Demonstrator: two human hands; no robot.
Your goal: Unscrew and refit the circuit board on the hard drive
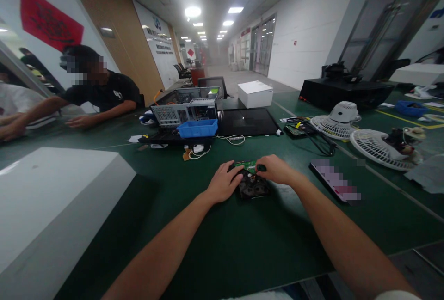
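A small dark device with a green circuit board [250, 182], like a hard drive, lies on the green table [222, 244] in front of me. My left hand [225, 182] rests on its left edge with fingers curled over it. My right hand [274, 169] is closed around a dark-handled tool [261, 168] held against the top of the board. Part of the device is hidden under both hands.
A phone [335, 182] lies right of the device. Behind it are an open computer case [185, 108], a blue tray [197, 128], a black panel [247, 122], a white box [255, 93] and two fan grilles [376, 147]. A large white box [52, 198] stands at left. Another person [97, 92] sits at far left.
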